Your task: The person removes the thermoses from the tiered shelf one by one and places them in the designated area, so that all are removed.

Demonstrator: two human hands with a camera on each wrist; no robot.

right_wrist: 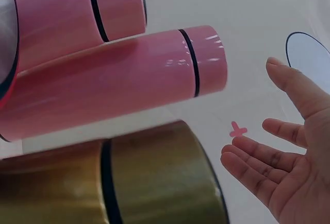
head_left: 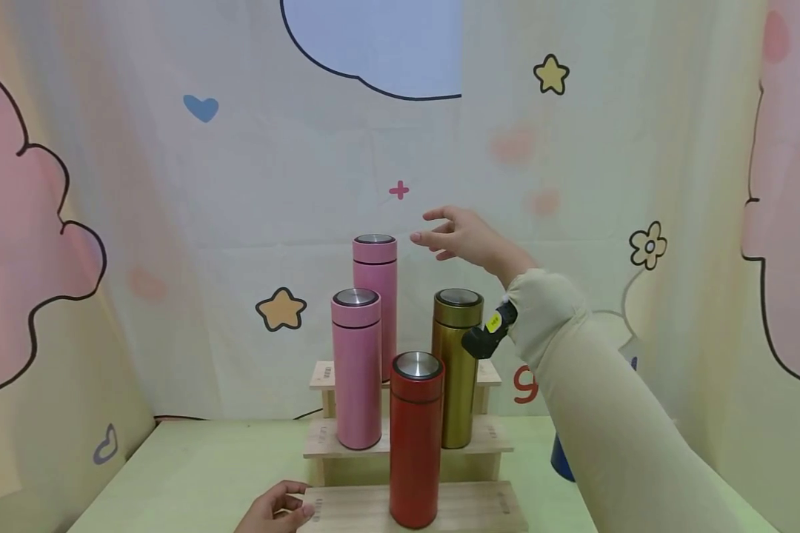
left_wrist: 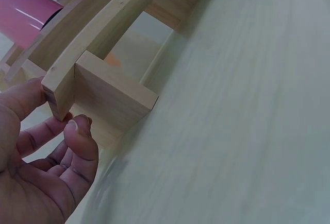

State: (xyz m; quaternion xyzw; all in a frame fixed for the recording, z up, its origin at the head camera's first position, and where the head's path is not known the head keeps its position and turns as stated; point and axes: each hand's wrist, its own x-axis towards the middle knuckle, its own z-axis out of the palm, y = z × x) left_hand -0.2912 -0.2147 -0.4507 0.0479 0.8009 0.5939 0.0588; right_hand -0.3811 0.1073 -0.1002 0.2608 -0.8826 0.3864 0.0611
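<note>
My left hand (head_left: 276, 509) pinches the left end of the lowest step of a wooden stepped stand (head_left: 353, 505). In the left wrist view its fingers curl under the board's corner (left_wrist: 64, 87). Up in the air, my right hand (head_left: 470, 238) has its fingers apart with nothing between them. It is just right of the lid of the pink thermos bottle (head_left: 375, 277) on the top step, not touching it. A second pink thermos (head_left: 357, 377) and a gold thermos (head_left: 458, 318) stand upright on the middle step. A red thermos (head_left: 416, 437) stands on the lowest step.
A dark blue object (head_left: 563, 459) on the table is partly hidden behind my right sleeve (head_left: 607, 400). The pale green table (head_left: 207, 466) ends at a printed cloth backdrop (head_left: 240, 192) behind the stand. A black camera (head_left: 490, 337) sits on my right wrist, close to the gold thermos.
</note>
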